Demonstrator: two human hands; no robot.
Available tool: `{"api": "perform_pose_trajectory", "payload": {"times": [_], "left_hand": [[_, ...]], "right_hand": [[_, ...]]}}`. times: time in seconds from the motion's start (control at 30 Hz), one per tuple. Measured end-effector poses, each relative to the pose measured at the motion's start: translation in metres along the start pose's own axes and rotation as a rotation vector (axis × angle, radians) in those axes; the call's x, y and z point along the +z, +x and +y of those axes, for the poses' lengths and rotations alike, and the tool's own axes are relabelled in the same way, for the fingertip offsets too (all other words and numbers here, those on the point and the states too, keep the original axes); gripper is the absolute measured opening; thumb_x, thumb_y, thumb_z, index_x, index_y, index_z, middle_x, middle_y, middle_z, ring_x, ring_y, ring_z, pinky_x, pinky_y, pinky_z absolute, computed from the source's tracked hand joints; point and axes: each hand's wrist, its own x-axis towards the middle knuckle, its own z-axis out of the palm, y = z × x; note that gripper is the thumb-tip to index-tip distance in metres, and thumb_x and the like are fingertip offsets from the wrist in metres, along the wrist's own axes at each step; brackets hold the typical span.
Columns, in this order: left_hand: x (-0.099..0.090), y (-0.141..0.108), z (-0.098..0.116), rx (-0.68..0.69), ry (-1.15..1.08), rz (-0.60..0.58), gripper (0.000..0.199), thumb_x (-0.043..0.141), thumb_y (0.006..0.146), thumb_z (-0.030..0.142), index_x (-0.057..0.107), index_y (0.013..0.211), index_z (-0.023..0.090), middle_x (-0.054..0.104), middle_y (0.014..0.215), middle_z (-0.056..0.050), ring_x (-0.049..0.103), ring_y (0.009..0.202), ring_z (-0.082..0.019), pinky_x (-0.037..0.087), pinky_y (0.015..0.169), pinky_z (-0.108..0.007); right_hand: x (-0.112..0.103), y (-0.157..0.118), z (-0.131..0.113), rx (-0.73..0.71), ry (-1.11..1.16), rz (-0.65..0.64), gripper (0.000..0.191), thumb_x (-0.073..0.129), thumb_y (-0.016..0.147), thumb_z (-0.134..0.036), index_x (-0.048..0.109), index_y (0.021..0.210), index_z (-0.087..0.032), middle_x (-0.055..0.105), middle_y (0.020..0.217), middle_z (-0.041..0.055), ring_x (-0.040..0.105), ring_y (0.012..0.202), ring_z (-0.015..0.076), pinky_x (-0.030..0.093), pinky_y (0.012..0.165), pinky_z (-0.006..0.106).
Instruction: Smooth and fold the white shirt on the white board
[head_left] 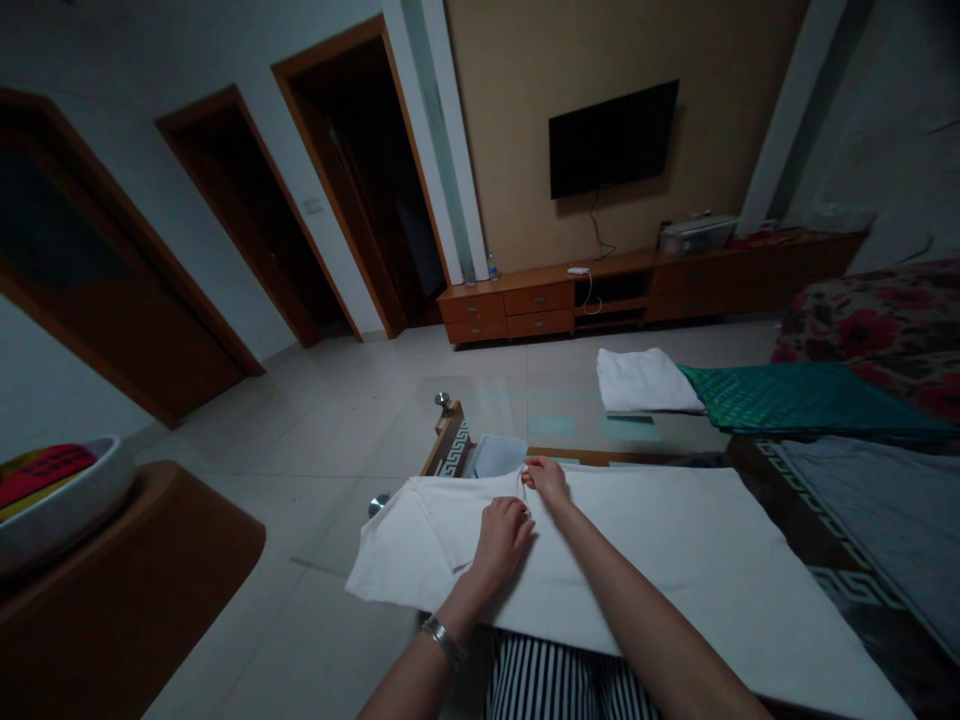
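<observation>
A white garment (660, 560), which looks like a shirt, lies spread over the glass coffee table and reaches over my lap. Its narrower, sleeve-like end (394, 545) points left, with a fold and a seam line across it. My left hand (504, 535), with a silver bracelet at the wrist, rests on the fabric with its fingers curled around a small gathered bit. Just beyond it, my right hand (549, 480) pinches the far edge of the garment, by a thin curved line like a neckline. The fingertips of both hands are close together.
A folded white cloth (646, 380), a folded green cloth (810, 398) and a grey cloth (892, 520) lie to the right. The glass coffee table (420, 440) shows a metal fitting (442, 400). At left, a white basin (67, 510) sits on a brown stand (195, 540).
</observation>
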Motion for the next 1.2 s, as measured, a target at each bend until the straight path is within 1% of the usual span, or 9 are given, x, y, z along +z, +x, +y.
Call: {"api": "perform_pose_trajectory", "payload": {"times": [0.1,0.17,0.3,0.37,0.43,0.67,0.8,0.97,1.2], "left_hand": [[-0.003,-0.012,-0.005,0.058,-0.046,-0.038,0.037,0.057,0.087,0.026,0.054,0.123,0.022,0.055,0.131,-0.009,0.047,0.122,-0.023,0.036,0.105,-0.041],[-0.006,-0.022,-0.009,0.07,-0.056,-0.058,0.048,0.057,0.087,0.025,0.047,0.133,0.022,0.046,0.143,-0.01,0.039,0.133,-0.025,0.033,0.11,-0.045],[-0.018,-0.044,-0.02,-0.01,0.0,0.011,0.045,0.052,0.088,0.023,0.048,0.133,0.021,0.043,0.144,-0.013,0.038,0.135,-0.027,0.035,0.109,-0.05],[-0.025,-0.057,-0.022,-0.095,0.077,0.065,0.04,0.054,0.085,0.018,0.054,0.125,0.02,0.048,0.139,-0.014,0.043,0.129,-0.028,0.038,0.105,-0.05],[-0.034,-0.07,-0.023,-0.185,0.165,0.069,0.035,0.055,0.08,0.011,0.06,0.113,0.019,0.051,0.132,-0.014,0.046,0.123,-0.029,0.042,0.099,-0.047],[-0.048,-0.088,-0.019,-0.272,0.248,-0.028,0.026,0.045,0.081,0.005,0.064,0.093,0.019,0.059,0.101,-0.009,0.052,0.098,-0.023,0.041,0.081,-0.034],[-0.044,-0.085,-0.026,-0.261,0.189,-0.017,0.029,0.044,0.075,0.001,0.063,0.089,0.019,0.059,0.096,-0.008,0.051,0.095,-0.022,0.041,0.08,-0.033],[-0.05,-0.083,-0.033,-0.28,-0.02,0.11,0.027,0.042,0.073,0.001,0.058,0.084,0.02,0.058,0.091,-0.006,0.053,0.091,-0.02,0.044,0.081,-0.031],[-0.066,-0.08,-0.029,-0.281,-0.073,0.199,0.022,0.042,0.069,0.002,0.053,0.078,0.02,0.057,0.084,-0.004,0.054,0.084,-0.019,0.044,0.075,-0.031]], "right_hand": [[-0.004,-0.005,-0.002,0.012,-0.023,-0.003,0.027,0.055,0.075,-0.018,0.068,0.1,-0.016,0.07,0.072,0.0038,0.065,0.061,0.0142,0.052,0.06,0.025],[-0.006,-0.014,-0.004,-0.022,-0.048,-0.001,0.03,0.054,0.078,-0.017,0.067,0.105,-0.016,0.071,0.087,0.0071,0.067,0.076,0.0166,0.053,0.071,0.028],[-0.006,-0.047,-0.007,-0.398,-0.383,0.01,0.03,0.049,0.085,-0.017,0.07,0.106,-0.017,0.064,0.116,0.012,0.055,0.112,0.0218,0.039,0.101,0.035],[-0.005,-0.065,-0.007,-0.595,-0.592,-0.042,0.03,0.047,0.087,-0.017,0.071,0.105,-0.019,0.061,0.12,0.0113,0.05,0.116,0.023,0.036,0.104,0.036],[-0.007,-0.077,-0.004,-0.669,-0.704,-0.096,0.026,0.049,0.087,-0.017,0.072,0.099,-0.021,0.061,0.119,0.0094,0.049,0.115,0.0234,0.037,0.101,0.035],[-0.034,-0.08,0.003,-0.576,-0.752,-0.053,0.023,0.052,0.082,-0.011,0.072,0.089,-0.019,0.063,0.101,0.0097,0.053,0.101,0.0227,0.041,0.09,0.031],[-0.042,-0.089,-0.007,-0.646,-0.657,-0.106,0.026,0.052,0.079,-0.008,0.07,0.091,-0.021,0.063,0.102,0.0069,0.053,0.104,0.0215,0.041,0.093,0.031],[-0.034,-0.104,-0.013,-0.72,-0.708,-0.255,0.031,0.057,0.077,-0.012,0.067,0.105,-0.021,0.06,0.109,0.0077,0.05,0.107,0.022,0.041,0.094,0.031],[-0.015,-0.105,-0.004,-0.602,-0.87,-0.085,0.044,0.05,0.072,-0.003,0.064,0.11,-0.02,0.057,0.11,0.0099,0.051,0.105,0.0226,0.04,0.091,0.029]]}}
